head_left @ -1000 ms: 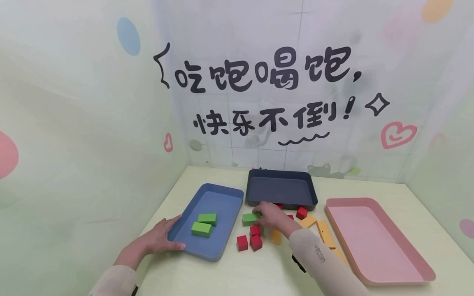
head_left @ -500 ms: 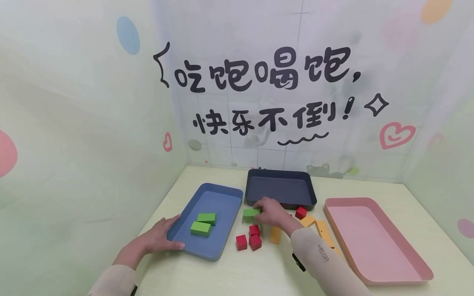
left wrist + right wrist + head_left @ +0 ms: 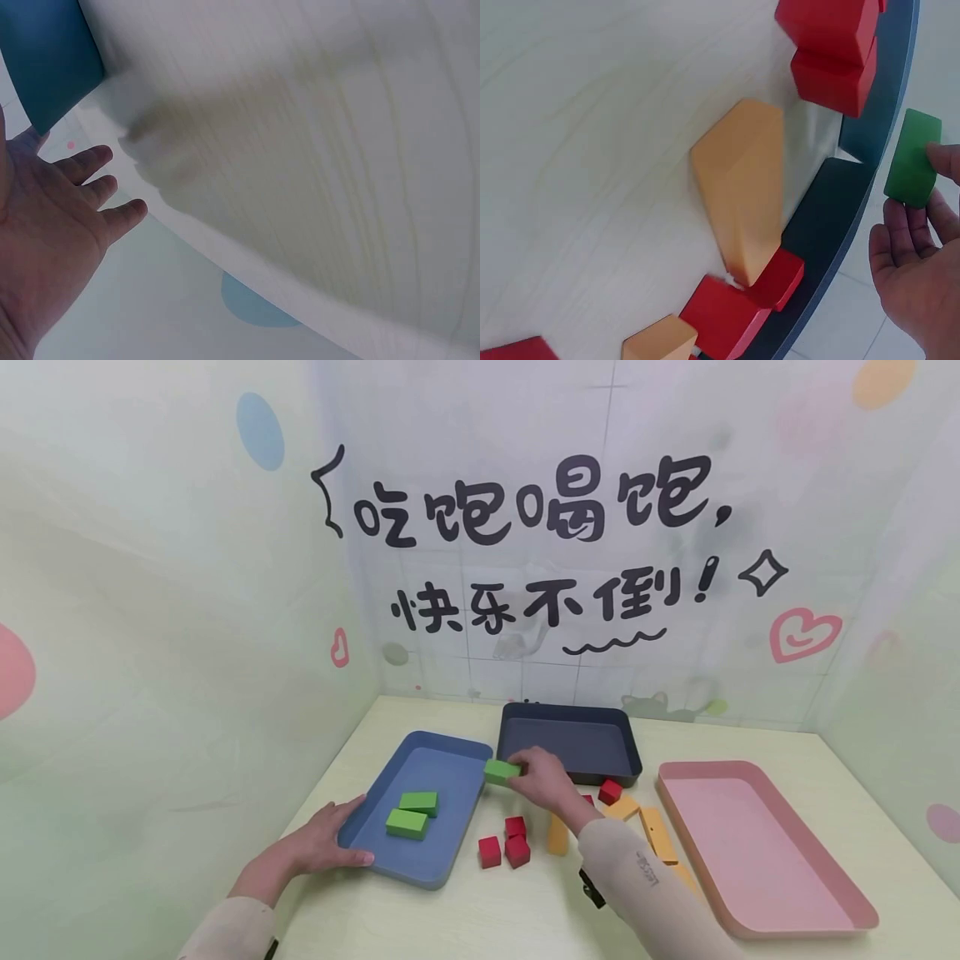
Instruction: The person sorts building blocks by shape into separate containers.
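Raised off the table, a green block (image 3: 501,772) is pinched by my right hand (image 3: 546,781) between the blue tray and the dark tray. In the right wrist view the thumb presses one face of that green block (image 3: 915,159), the fingers behind it. My left hand (image 3: 322,842) lies against the near left corner of the blue tray (image 3: 450,852), thumb along the front rim. The left wrist view has this hand (image 3: 60,217) with several fingers straight and spread beside the tray wall (image 3: 56,60). Two green blocks (image 3: 407,824) lie in the blue tray.
Red cubes (image 3: 517,851) sit right of the blue tray, more by the dark tray (image 3: 570,743). Several yellow-orange blocks (image 3: 658,837) lie beside the pink tray (image 3: 772,852). Printed curtains (image 3: 150,610) stand along the table's back and sides.
The right hand has lifted the green block off the table and moved it slightly up and left. My left hand and the blue tray have stayed put.
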Tool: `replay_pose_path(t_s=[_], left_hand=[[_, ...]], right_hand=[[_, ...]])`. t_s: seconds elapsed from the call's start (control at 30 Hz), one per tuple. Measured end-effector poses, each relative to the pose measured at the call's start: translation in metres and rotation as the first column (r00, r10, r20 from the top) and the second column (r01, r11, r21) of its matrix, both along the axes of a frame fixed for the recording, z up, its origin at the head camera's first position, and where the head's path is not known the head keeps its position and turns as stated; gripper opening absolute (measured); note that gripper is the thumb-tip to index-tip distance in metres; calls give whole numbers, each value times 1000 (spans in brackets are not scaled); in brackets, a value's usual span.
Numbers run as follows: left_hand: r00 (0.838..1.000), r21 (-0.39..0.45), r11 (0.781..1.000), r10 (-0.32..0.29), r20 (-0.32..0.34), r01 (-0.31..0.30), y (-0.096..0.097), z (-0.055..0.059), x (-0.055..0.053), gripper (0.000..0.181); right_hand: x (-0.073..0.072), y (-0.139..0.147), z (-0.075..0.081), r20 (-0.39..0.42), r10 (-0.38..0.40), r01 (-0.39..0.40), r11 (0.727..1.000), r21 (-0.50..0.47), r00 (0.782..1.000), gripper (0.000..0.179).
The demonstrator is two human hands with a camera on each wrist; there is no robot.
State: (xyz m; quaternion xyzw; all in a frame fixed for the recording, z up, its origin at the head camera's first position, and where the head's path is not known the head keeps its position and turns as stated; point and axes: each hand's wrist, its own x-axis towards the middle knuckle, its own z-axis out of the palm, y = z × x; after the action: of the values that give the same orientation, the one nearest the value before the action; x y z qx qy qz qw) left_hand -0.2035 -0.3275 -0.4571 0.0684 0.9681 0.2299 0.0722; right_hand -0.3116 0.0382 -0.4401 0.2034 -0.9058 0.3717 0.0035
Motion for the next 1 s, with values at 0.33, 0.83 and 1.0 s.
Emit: replay_pose_path(t_s=[0.33, 0.83, 1.0], left_hand=[[1000, 2, 1000, 0, 1, 0, -1, -1, 0, 104], [1000, 16, 1000, 1, 1, -1, -1, -3, 2, 104], [1000, 22, 1000, 10, 6, -10, 0, -2, 1, 105]], right_hand=[[2, -26, 11, -22, 13, -14, 1000, -8, 1000, 30], [1, -74, 8, -37, 9, -6, 995, 95, 999, 32], [2, -82, 5, -73, 13, -4, 992, 125, 997, 31]])
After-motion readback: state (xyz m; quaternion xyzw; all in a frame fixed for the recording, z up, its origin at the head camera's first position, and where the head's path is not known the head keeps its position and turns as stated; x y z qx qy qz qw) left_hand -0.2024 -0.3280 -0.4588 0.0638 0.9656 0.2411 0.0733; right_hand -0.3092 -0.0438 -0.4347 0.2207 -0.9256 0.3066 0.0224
